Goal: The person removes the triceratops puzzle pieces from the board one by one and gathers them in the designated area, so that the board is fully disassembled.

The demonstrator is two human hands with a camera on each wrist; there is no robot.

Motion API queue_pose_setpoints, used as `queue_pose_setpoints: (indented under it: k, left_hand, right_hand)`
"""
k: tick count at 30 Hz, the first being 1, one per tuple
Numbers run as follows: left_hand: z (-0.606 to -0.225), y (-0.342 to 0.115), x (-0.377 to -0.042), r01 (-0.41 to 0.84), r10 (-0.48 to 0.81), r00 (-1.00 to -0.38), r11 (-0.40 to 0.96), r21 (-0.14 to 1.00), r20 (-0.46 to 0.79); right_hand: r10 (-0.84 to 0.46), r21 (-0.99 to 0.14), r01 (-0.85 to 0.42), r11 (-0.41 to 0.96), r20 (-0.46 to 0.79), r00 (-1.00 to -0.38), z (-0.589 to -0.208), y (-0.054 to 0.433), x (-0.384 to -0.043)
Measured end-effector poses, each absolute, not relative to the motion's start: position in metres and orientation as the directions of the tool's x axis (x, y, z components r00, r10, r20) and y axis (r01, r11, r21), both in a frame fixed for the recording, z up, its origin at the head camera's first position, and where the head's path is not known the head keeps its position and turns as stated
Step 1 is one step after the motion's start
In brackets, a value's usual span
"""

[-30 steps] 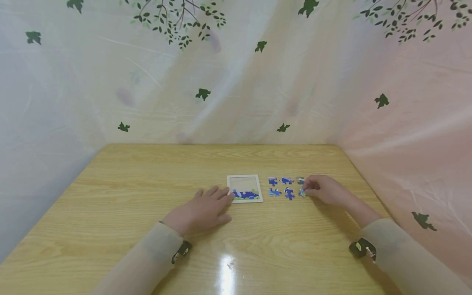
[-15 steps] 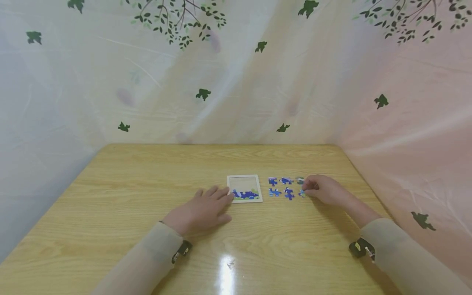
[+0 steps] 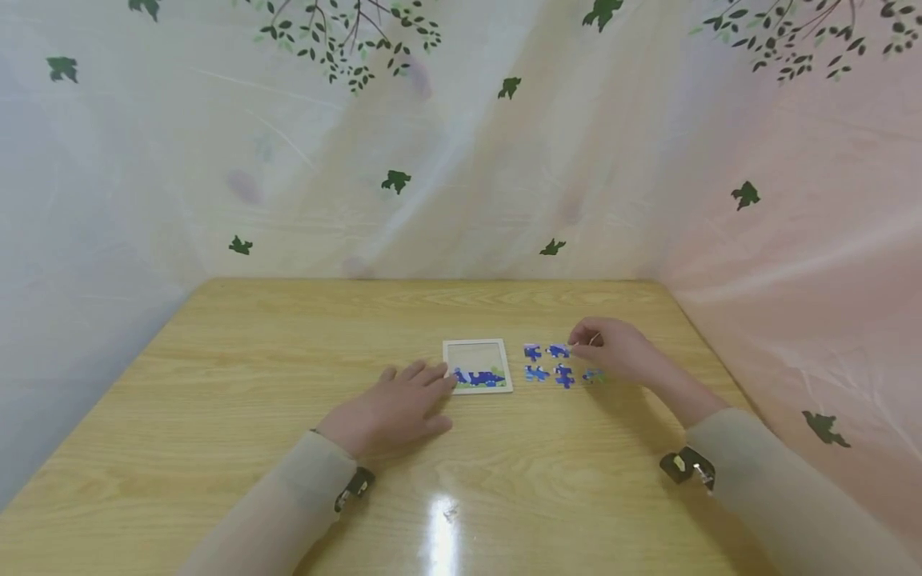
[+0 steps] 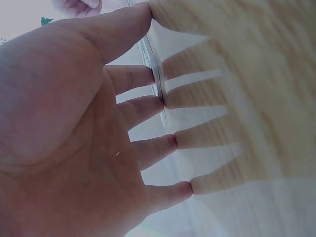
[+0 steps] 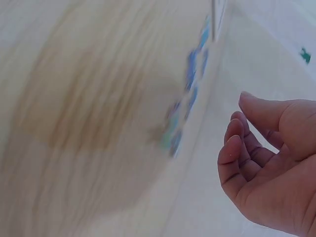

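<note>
My left hand [image 3: 399, 408] lies with spread, straight fingers at the near left corner of a white puzzle frame [image 3: 507, 368], fingertips touching its edge. Joined blue and green puzzle pieces [image 3: 479, 379] fill the frame's lower part; its upper part shows bare backing. The left wrist view shows the left fingertips [image 4: 157, 101] against the frame's edge. My right hand [image 3: 615, 350] hovers over the right end of two rows of loose puzzle pieces [image 3: 564, 376], hiding one in the head view. Its fingers are loosely curled, thumb apart, with nothing between them in the right wrist view [image 5: 266, 153].
The loose pieces lie to the right of the frame, including a blue and green piece [image 3: 594, 376] below the right hand. A wooden table [image 3: 252, 360] carries everything. Leaf-printed curtains [image 3: 461, 144] hang behind it and along both sides.
The right hand has lifted and shifted up and left, off the lower right loose piece, which now shows fully. The left hand and the frame have stayed in place.
</note>
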State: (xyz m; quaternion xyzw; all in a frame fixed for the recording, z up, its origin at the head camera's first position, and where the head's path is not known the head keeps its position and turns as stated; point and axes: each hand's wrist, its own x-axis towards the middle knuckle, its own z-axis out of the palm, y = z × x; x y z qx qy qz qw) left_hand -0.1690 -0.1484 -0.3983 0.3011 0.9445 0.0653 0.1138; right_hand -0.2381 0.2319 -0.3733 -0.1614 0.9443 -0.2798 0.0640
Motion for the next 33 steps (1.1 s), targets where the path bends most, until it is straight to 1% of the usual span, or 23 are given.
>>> queue_pose_setpoints:
  k: [10, 18, 24, 33]
  left_hand:
    - [-0.399, -0.150, -0.171, 0.548, 0.583, -0.793, 0.810, 0.208, -0.180]
    - [-0.399, -0.148, -0.172, 0.549, 0.577, -0.800, 0.815, 0.186, -0.167]
    - [-0.399, -0.149, -0.173, 0.552, 0.581, -0.796, 0.812, 0.190, -0.169]
    - [-0.396, -0.150, -0.173, 0.559, 0.591, -0.793, 0.803, 0.208, -0.148]
  right_hand:
    - [-0.424, -0.599, -0.332, 0.729, -0.014, -0.906, -0.373, 0.158, -0.244]
    - [-0.488, -0.631, -0.359, 0.688, -0.036, -0.872, -0.376, 0.112, -0.244]
    - [-0.510, -0.620, -0.359, 0.698, -0.079, -0.856, -0.385, 0.089, -0.246]
    - [-0.532, -0.593, -0.375, 0.713, -0.108, -0.840, -0.395, 0.076, -0.244]
